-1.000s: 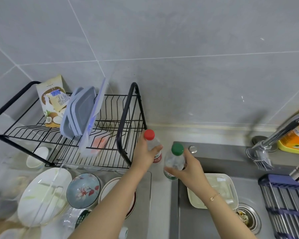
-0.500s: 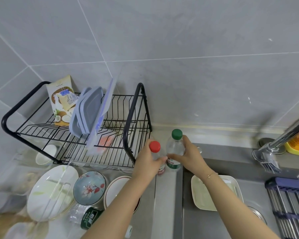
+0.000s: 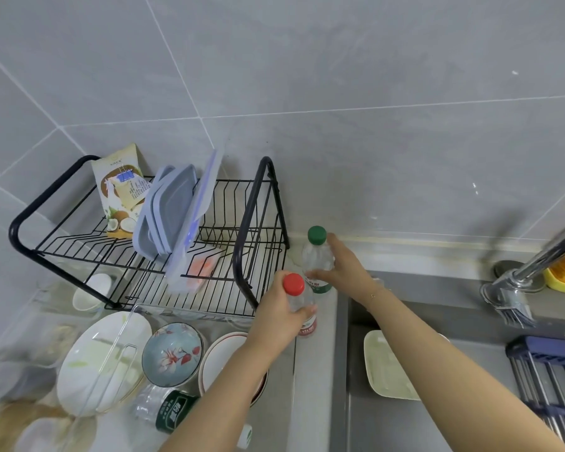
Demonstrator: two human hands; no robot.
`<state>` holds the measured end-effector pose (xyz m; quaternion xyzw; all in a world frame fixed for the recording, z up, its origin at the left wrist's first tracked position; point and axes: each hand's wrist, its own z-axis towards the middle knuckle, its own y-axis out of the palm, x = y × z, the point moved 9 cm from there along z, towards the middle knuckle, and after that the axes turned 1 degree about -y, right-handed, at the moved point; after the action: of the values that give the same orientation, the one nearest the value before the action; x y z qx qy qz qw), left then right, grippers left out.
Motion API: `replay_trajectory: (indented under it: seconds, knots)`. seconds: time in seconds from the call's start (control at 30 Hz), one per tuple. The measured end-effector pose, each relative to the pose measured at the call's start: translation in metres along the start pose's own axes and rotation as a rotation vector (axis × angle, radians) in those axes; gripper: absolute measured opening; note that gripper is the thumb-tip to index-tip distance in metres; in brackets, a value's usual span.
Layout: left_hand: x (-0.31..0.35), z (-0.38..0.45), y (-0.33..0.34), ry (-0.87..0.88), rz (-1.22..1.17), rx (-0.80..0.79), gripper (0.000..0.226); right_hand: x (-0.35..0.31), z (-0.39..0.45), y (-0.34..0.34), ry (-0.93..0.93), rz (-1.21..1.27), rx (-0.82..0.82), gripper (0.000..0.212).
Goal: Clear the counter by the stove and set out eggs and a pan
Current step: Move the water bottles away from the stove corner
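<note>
Left hand (image 3: 282, 316) fingers clamp the clear plastic red-capped bottle (image 3: 299, 305); right hand (image 3: 346, 272) fingers wrap the clear green-capped bottle (image 3: 317, 256), both just right of the black wire dish rack (image 3: 144, 243). Judged early: clearing underway; eggs, pan not visible.

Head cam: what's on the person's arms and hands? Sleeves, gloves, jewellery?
Both forearms are bare, no sleeves in view and no gloves. The right hand has a thin gold-coloured chain bracelet at the wrist. The left hand and its wrist show nothing worn.
</note>
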<state>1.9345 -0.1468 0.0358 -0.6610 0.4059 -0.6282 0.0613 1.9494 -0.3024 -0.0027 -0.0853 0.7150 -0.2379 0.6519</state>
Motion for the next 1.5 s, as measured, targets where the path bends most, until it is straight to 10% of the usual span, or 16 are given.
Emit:
replay_trajectory:
  seconds: [0.63, 0.93, 1.5]
  knots:
    - [0.015, -0.026, -0.015, 0.051, 0.193, 0.15, 0.054, 0.024, -0.031, 0.004, 0.179, 0.046, -0.078, 0.061]
    - [0.055, -0.086, -0.041, 0.34, 0.116, 0.266, 0.05, -0.046, -0.141, -0.021, 0.06, 0.295, 0.255, 0.034]
    - [-0.017, -0.263, -0.083, 0.089, -0.758, -0.265, 0.033, -0.138, -0.347, 0.047, 0.055, 0.699, 0.584, 0.022]
